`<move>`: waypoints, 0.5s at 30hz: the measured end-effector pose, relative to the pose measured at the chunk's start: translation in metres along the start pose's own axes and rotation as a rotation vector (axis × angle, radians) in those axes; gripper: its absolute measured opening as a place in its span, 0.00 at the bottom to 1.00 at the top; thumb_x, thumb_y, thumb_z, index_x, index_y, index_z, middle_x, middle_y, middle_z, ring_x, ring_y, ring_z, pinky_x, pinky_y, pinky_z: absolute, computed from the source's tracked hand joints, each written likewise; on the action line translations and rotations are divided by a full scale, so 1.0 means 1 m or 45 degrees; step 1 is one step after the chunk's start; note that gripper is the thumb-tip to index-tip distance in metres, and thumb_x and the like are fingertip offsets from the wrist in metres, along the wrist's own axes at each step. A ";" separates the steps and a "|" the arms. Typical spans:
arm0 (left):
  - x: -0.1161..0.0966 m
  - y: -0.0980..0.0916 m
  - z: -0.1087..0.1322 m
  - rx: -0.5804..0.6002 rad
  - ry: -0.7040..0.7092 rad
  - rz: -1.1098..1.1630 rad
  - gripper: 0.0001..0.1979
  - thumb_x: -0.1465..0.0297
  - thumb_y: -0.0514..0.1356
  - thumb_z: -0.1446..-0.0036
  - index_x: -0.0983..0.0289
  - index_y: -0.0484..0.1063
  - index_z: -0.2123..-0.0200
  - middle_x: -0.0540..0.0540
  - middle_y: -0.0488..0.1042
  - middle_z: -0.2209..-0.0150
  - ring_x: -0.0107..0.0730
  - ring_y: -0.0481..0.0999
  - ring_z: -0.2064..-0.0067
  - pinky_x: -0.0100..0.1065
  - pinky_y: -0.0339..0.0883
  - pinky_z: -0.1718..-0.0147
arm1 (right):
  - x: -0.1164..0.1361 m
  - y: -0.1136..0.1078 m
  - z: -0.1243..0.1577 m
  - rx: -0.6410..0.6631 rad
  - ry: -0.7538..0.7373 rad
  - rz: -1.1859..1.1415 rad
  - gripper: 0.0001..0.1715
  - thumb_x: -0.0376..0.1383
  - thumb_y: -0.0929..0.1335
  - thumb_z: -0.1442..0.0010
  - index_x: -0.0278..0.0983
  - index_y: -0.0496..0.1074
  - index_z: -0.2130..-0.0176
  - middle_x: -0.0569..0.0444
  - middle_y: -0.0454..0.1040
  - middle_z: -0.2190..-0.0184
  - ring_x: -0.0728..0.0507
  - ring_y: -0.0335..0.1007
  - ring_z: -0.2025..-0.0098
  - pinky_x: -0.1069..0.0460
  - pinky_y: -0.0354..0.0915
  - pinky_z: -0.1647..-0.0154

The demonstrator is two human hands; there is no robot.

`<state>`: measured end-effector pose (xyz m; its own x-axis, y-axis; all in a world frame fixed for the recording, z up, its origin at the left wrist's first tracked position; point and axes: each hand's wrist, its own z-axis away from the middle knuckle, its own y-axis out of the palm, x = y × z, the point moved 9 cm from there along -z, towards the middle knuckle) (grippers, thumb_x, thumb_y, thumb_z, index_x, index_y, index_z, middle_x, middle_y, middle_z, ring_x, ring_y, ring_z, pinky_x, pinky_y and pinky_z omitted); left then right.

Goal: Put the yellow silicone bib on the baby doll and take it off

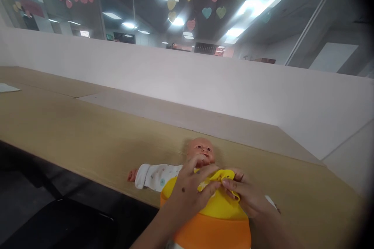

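A baby doll (201, 148) in a white patterned sleeve lies on its back on the table. Over its chest is a yellow bib (217, 207) with an orange lower pocket (216, 230). My left hand (194, 184) reaches across the doll's neck, its fingers closed on the bib's yellow neck strap. Close beside it, my right hand (244, 192) pinches the strap's end between thumb and fingers. Both hands meet just below the doll's chin. Part of the strap is hidden behind my fingers.
The long wooden table (96, 140) runs along a low white wall (163, 72) topped by glass with heart-shaped paper notes. A black chair (58, 223) stands at lower left. White paper (8, 88) lies at the table's far left.
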<state>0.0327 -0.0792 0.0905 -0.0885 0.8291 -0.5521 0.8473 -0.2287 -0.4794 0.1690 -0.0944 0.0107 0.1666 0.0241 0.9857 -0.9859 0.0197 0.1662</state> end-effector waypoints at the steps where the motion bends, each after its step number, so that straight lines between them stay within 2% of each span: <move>1: -0.002 -0.011 0.003 -0.068 0.028 0.017 0.14 0.70 0.60 0.45 0.61 0.71 0.53 0.57 0.70 0.55 0.33 0.70 0.53 0.33 0.65 0.54 | 0.005 -0.009 0.001 -0.064 0.000 0.029 0.23 0.46 0.73 0.53 0.33 0.63 0.81 0.60 0.57 0.86 0.56 0.50 0.82 0.57 0.47 0.80; 4: 0.007 -0.050 0.023 -0.326 -0.022 0.036 0.12 0.76 0.59 0.46 0.59 0.71 0.57 0.53 0.72 0.59 0.29 0.71 0.56 0.29 0.65 0.57 | 0.030 -0.048 0.007 -0.314 -0.038 0.081 0.23 0.48 0.74 0.56 0.34 0.65 0.79 0.61 0.55 0.87 0.56 0.46 0.83 0.57 0.43 0.81; 7: 0.036 -0.088 0.057 -0.603 -0.215 0.082 0.08 0.76 0.59 0.46 0.58 0.73 0.64 0.50 0.73 0.64 0.27 0.72 0.61 0.28 0.65 0.62 | 0.061 -0.095 0.014 -0.503 -0.126 0.153 0.25 0.49 0.74 0.56 0.35 0.62 0.80 0.61 0.53 0.87 0.56 0.44 0.83 0.56 0.39 0.83; 9: 0.058 -0.102 0.080 -0.739 -0.359 0.195 0.06 0.74 0.60 0.47 0.60 0.73 0.64 0.50 0.74 0.66 0.29 0.72 0.64 0.30 0.66 0.63 | 0.079 -0.125 0.018 -0.584 -0.154 0.223 0.27 0.50 0.73 0.54 0.35 0.59 0.82 0.61 0.52 0.88 0.56 0.44 0.84 0.55 0.39 0.83; 11: 0.081 -0.102 0.096 -0.723 -0.530 0.231 0.05 0.70 0.62 0.48 0.61 0.74 0.66 0.50 0.74 0.69 0.30 0.72 0.65 0.32 0.68 0.62 | 0.094 -0.156 0.025 -0.679 -0.162 0.255 0.25 0.48 0.72 0.51 0.36 0.59 0.81 0.61 0.51 0.87 0.57 0.44 0.84 0.54 0.39 0.82; 15: 0.118 -0.077 0.107 -0.414 -0.808 0.218 0.10 0.63 0.63 0.51 0.63 0.76 0.67 0.51 0.75 0.70 0.32 0.74 0.66 0.29 0.69 0.65 | 0.115 -0.211 0.043 -0.844 -0.168 0.311 0.19 0.45 0.69 0.47 0.35 0.61 0.75 0.61 0.53 0.83 0.60 0.46 0.82 0.52 0.38 0.80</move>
<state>-0.0988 -0.0188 -0.0110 -0.1436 0.3176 -0.9373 0.9804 -0.0836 -0.1785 0.3959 -0.1384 0.0897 -0.1025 -0.0150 0.9946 -0.7711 0.6329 -0.0699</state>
